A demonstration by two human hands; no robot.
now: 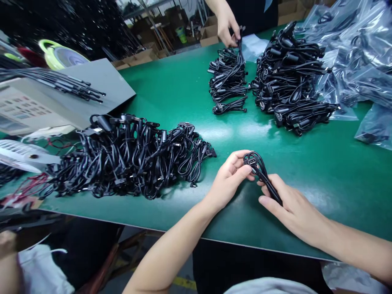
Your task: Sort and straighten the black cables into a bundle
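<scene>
A coiled black USB cable (263, 176) is held above the green table between my two hands. My left hand (234, 173) pinches its upper end, beside a connector whose socket faces up. Around the lower part of the bundle my right hand (283, 200) is closed, with the thumb toward me. To the left of my hands lies a long heap of black coiled cables (137, 159). Farther off stand a smaller stack of cable bundles (228, 79) and a bigger pile of them (288, 77).
Across the green table (171, 90), another person's hand (227, 26) grips a cable at the smaller stack. Clear plastic bags (352, 61) cover the right back. A grey machine (76, 92) with thin black rods on top and a white fan (26, 155) stand at left.
</scene>
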